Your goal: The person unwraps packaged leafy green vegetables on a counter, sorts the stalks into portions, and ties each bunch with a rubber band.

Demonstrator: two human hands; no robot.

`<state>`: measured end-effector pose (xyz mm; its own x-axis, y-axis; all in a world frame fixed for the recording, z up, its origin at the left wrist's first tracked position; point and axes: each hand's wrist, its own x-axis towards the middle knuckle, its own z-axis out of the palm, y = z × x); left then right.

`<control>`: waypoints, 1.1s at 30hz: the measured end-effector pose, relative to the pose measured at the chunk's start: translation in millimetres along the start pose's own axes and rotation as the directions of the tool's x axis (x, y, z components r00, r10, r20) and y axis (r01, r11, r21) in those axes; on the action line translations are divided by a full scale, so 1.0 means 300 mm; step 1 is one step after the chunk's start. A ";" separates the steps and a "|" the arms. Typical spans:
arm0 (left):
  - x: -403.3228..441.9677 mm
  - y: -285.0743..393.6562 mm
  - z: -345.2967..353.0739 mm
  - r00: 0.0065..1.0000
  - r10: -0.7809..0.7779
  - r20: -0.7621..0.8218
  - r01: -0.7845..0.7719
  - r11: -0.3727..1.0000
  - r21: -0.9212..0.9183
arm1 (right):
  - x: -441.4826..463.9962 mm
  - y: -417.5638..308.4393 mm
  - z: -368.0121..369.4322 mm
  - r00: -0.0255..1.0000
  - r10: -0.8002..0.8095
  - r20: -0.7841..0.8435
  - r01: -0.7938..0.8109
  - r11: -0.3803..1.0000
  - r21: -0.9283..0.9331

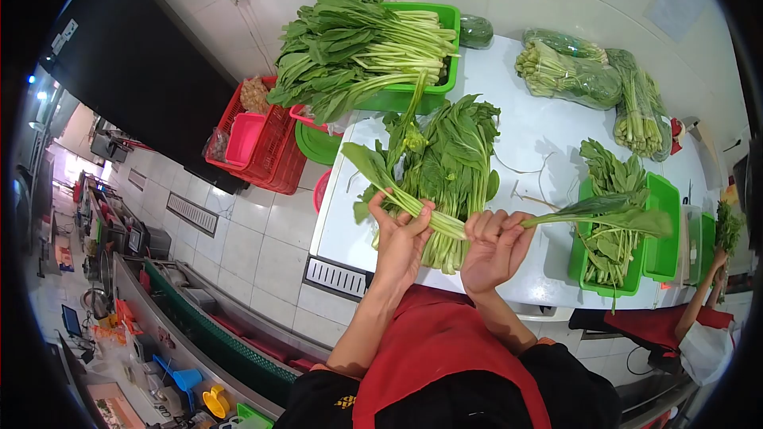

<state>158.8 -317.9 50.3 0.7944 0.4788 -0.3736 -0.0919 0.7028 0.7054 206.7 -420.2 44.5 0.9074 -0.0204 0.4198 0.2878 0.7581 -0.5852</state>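
My left hand [400,240] is closed around a leafy green stalk [409,205], whose leaf end points to the upper left. My right hand [497,248] grips a single long leaf [628,218] by its stem, close to the cut base of that stalk. This leaf reaches right, over a green basket [574,260] with loose leaves [612,242] in it. Beneath my hands, a pile of leafy greens [461,155] lies on the white table [524,160], stems toward me. Thin stem scraps [534,199] lie to the right of the pile.
At the back left, a green crate [455,20] is heaped with leafy greens [342,40]. Bagged vegetables [572,78] lie along the wall. A red crate [274,155] stands beside the table. At far right, a co-worker's hand [719,260] holds a green bunch [727,229].
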 end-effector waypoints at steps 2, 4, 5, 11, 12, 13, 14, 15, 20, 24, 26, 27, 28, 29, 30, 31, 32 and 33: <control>-0.011 0.000 0.013 1.000 -0.016 -0.003 0.016 1.000 -0.011 | 0.003 -0.017 0.001 0.999 -0.036 -0.004 0.036 0.999 -0.010; -0.031 -0.005 0.034 1.000 0.008 -0.004 -0.008 1.000 -0.012 | 0.000 -0.024 0.001 0.997 -0.071 -0.007 0.071 0.997 -0.018; -0.036 -0.006 0.038 0.999 0.033 -0.002 -0.033 0.999 -0.012 | 0.000 -0.023 0.002 0.980 -0.182 0.075 0.190 0.976 -0.111; 0.030 0.091 -0.187 0.859 0.463 -0.216 -0.365 0.852 0.376 | 0.203 -0.220 -0.078 0.932 -0.327 -0.156 0.337 0.941 0.042; 0.023 0.099 -0.168 0.860 0.463 -0.215 -0.362 0.850 0.382 | 0.202 -0.217 -0.073 0.972 -0.159 -0.171 0.114 0.962 -0.246; -0.002 0.096 -0.130 0.842 0.523 -0.130 -0.409 0.777 0.479 | 0.193 -0.222 -0.072 0.973 0.011 -0.231 -0.131 0.851 -0.508; -0.017 0.093 -0.089 0.817 0.576 -0.029 -0.465 0.688 0.557 | 0.174 -0.217 -0.052 0.961 0.275 -0.021 -0.221 0.723 -0.655; -0.027 0.085 -0.053 0.817 0.576 -0.026 -0.469 0.691 0.550 | 0.151 -0.201 -0.016 0.831 0.539 0.138 -0.231 0.560 -0.796; -0.025 0.070 -0.040 0.910 0.383 0.157 -0.413 0.815 0.407 | 0.061 -0.007 -0.038 0.779 0.364 0.510 0.323 0.463 -0.825; -0.017 0.057 -0.058 0.864 0.444 0.239 -0.502 0.725 0.472 | 0.075 -0.064 -0.022 0.711 0.570 0.411 0.103 0.494 -0.863; -0.006 0.042 -0.069 0.844 0.470 0.257 -0.535 0.716 0.449 | 0.064 -0.048 -0.030 0.739 0.530 0.416 0.053 0.570 -0.820; -0.024 0.045 -0.057 0.882 0.390 0.265 -0.470 0.781 0.412 | 0.057 -0.038 -0.032 0.739 0.528 0.419 0.057 0.570 -0.819; -0.034 0.049 -0.052 0.910 0.309 0.275 -0.398 0.836 0.377 | 0.049 -0.026 -0.031 0.785 0.438 0.438 0.141 0.563 -0.815; -0.033 0.051 -0.054 0.909 0.315 0.274 -0.402 0.835 0.375 | 0.044 -0.019 -0.029 0.818 0.346 0.459 0.222 0.547 -0.807; -0.029 0.052 -0.058 0.895 0.341 0.288 -0.437 0.805 0.402 | 0.049 -0.024 -0.026 0.816 0.344 0.464 0.225 0.550 -0.804; -0.025 0.054 -0.063 0.880 0.365 0.304 -0.468 0.772 0.429 | 0.057 -0.037 -0.023 0.789 0.442 0.426 0.154 0.529 -0.834; -0.023 0.056 -0.073 0.879 0.367 0.303 -0.470 0.771 0.429 | 0.065 -0.053 -0.024 0.752 0.537 0.383 0.083 0.499 -0.863; -0.022 0.061 -0.088 0.889 0.316 0.331 -0.449 0.741 0.499 | 0.077 -0.066 -0.026 0.752 0.537 0.384 0.084 0.500 -0.862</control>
<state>136.1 -294.4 49.9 0.8761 0.4737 0.0901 -0.1253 0.0431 0.9912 224.2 -440.9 60.3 0.7187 0.6417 0.2679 0.4839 -0.1850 -0.8553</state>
